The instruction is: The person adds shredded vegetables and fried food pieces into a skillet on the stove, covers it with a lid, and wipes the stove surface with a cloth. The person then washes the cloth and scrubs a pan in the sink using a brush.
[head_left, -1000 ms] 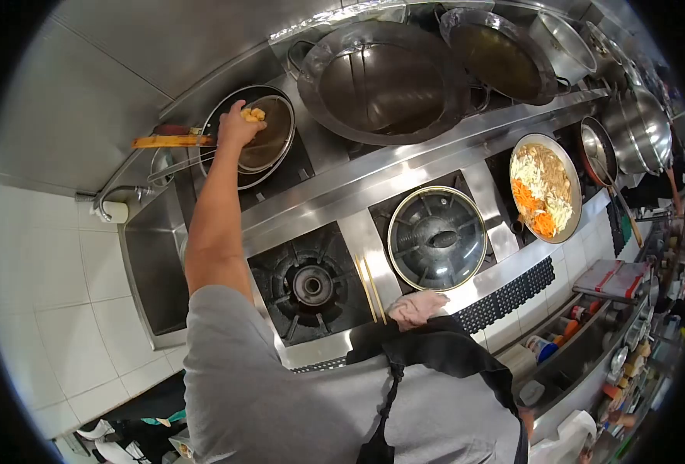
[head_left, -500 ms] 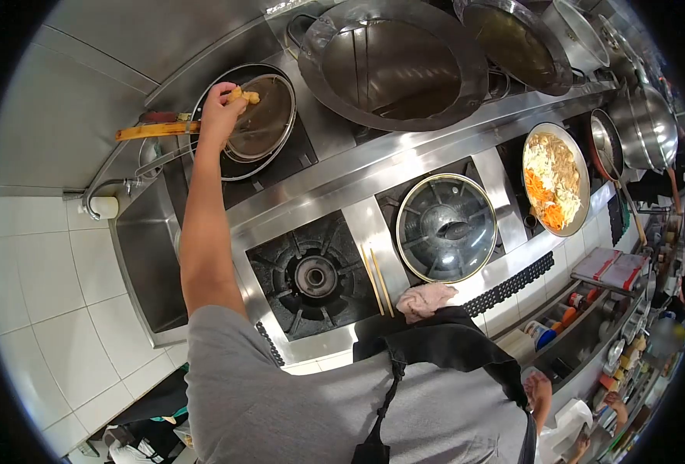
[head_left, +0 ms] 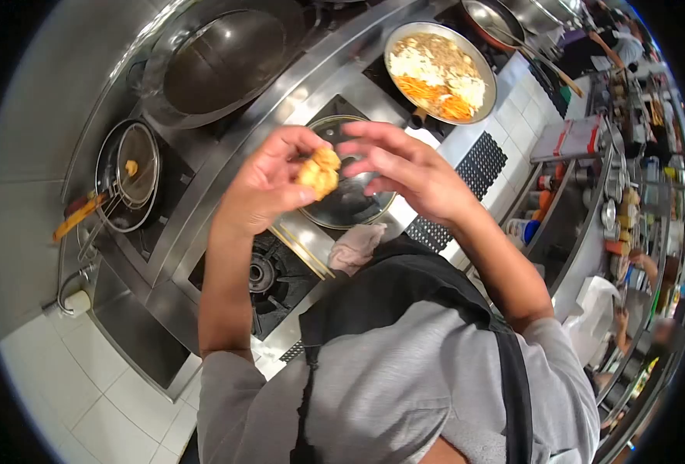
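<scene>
Golden fried food pieces (head_left: 321, 172) are held between the thumb and fingers of my left hand (head_left: 264, 182), in front of my chest. Just right of them is my right hand (head_left: 408, 172), its fingers apart and nothing in it. Both hands are above a glass lid (head_left: 350, 203) on the stove. At the left, a strainer (head_left: 138, 172) rests over a round pan (head_left: 104, 166), with one small golden piece (head_left: 131, 167) in it. A white pan (head_left: 491, 91) at the upper right holds shredded orange and pale vegetables and brown food.
A large dark wok (head_left: 168, 108) stands at the upper left. Chopsticks (head_left: 302, 251) and a pink cloth (head_left: 356, 246) lie near the burner (head_left: 264, 274). The sink (head_left: 138, 325) is at lower left. Other people's arms (head_left: 622, 329) show at the right.
My left hand has moved from the strainer to in front of my chest with the golden pieces. My right hand has come up beside it. The view has turned and shifted right.
</scene>
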The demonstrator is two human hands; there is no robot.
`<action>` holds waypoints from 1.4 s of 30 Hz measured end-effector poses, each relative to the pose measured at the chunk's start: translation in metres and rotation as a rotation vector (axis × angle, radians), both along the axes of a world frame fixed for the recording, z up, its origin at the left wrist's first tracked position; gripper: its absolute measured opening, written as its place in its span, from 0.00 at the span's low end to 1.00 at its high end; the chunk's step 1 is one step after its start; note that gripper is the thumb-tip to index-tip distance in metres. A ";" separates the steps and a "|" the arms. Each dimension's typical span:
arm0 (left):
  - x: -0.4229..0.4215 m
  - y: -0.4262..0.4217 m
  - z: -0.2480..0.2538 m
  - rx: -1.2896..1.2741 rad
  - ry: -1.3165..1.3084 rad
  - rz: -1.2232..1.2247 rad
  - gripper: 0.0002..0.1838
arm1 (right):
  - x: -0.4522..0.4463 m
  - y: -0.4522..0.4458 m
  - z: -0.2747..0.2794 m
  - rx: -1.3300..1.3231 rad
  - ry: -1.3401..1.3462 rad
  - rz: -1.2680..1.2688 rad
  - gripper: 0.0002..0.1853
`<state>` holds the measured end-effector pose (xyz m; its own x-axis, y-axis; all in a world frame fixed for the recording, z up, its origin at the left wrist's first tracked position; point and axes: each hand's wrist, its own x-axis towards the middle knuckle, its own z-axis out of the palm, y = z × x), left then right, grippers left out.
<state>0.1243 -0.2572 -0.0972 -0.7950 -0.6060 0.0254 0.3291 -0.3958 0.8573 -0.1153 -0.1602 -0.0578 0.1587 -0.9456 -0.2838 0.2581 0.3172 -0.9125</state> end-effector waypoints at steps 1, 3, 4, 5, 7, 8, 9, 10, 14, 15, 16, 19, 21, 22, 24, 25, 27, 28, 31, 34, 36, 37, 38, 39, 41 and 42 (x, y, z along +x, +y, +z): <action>-0.012 0.008 -0.002 0.004 -0.035 -0.031 0.31 | 0.003 -0.001 0.000 0.008 -0.057 0.004 0.28; -0.029 0.021 -0.002 0.010 -0.069 0.036 0.33 | -0.002 0.000 -0.010 0.035 0.084 0.009 0.23; -0.035 0.027 0.001 0.009 -0.088 0.076 0.33 | -0.006 0.001 -0.014 0.091 -0.025 -0.028 0.20; -0.039 0.031 0.004 0.008 -0.110 0.117 0.34 | -0.009 0.001 -0.019 0.149 -0.135 -0.063 0.18; -0.042 0.041 -0.003 0.065 -0.116 0.147 0.32 | -0.014 0.000 -0.030 0.236 -0.340 -0.100 0.13; -0.042 0.045 -0.006 0.102 -0.116 0.157 0.30 | -0.017 -0.003 -0.037 0.263 -0.434 -0.101 0.12; -0.043 0.049 -0.008 0.136 -0.113 0.167 0.29 | -0.020 -0.006 -0.042 0.288 -0.525 -0.102 0.10; -0.044 0.054 -0.011 0.172 -0.102 0.219 0.27 | -0.021 -0.007 -0.046 0.316 -0.576 -0.097 0.09; -0.056 0.068 -0.011 0.221 -0.107 0.354 0.25 | -0.024 -0.011 -0.047 0.305 -0.688 -0.042 0.10; -0.059 0.072 -0.009 0.215 -0.111 0.382 0.25 | -0.022 -0.012 -0.047 0.279 -0.606 -0.072 0.10; -0.062 0.074 -0.008 0.208 -0.115 0.409 0.24 | -0.020 -0.013 -0.046 0.253 -0.522 -0.102 0.10; -0.065 0.076 -0.008 0.166 -0.142 0.439 0.24 | -0.021 -0.019 -0.047 0.230 -0.445 -0.225 0.10; -0.063 0.078 -0.011 0.184 -0.048 0.443 0.22 | -0.024 -0.022 -0.052 0.218 -0.468 -0.309 0.11; -0.062 0.077 -0.011 0.192 -0.002 0.448 0.21 | -0.028 -0.020 -0.050 0.255 -0.505 -0.311 0.13; -0.063 0.078 -0.012 0.116 0.095 0.449 0.22 | -0.039 -0.012 -0.045 0.315 -0.548 -0.086 0.16; -0.063 0.077 -0.014 0.082 0.145 0.447 0.22 | -0.041 -0.008 -0.041 0.346 -0.565 0.025 0.18; -0.062 0.077 -0.020 0.014 0.152 0.417 0.22 | -0.028 0.005 -0.025 0.366 -0.709 0.086 0.19; -0.062 0.078 -0.023 -0.017 0.160 0.401 0.23 | -0.028 0.009 -0.030 0.320 -0.709 0.059 0.17; -0.059 0.081 -0.019 -0.153 0.045 0.425 0.24 | -0.026 0.015 -0.026 0.294 -0.618 -0.025 0.12; -0.061 0.084 -0.007 -0.138 -0.068 0.469 0.27 | -0.019 0.024 -0.027 0.194 -0.410 -0.099 0.10; -0.060 0.083 0.003 -0.219 -0.183 0.460 0.28 | -0.014 0.031 -0.023 0.107 -0.176 -0.159 0.09; -0.058 0.082 0.005 -0.258 -0.240 0.458 0.29 | -0.010 0.034 -0.027 -0.018 -0.058 -0.229 0.09; -0.056 0.082 -0.002 -0.290 -0.301 0.445 0.31 | -0.004 0.036 -0.035 -0.142 0.061 -0.294 0.10; -0.056 0.082 -0.009 -0.263 -0.292 0.450 0.30 | 0.002 0.038 -0.042 -0.270 0.179 -0.356 0.10; -0.058 0.083 -0.019 -0.215 -0.275 0.459 0.29 | 0.009 0.041 -0.039 -0.384 0.259 -0.393 0.16; -0.060 0.084 -0.020 -0.209 -0.233 0.488 0.25 | 0.011 0.044 -0.032 -0.403 0.322 -0.385 0.18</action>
<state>0.0642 -0.1732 -0.1169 -0.4241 -0.9046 0.0419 0.2238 -0.0599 0.9728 -0.1042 -0.1159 -0.0896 -0.2470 -0.9604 0.1287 -0.0217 -0.1274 -0.9916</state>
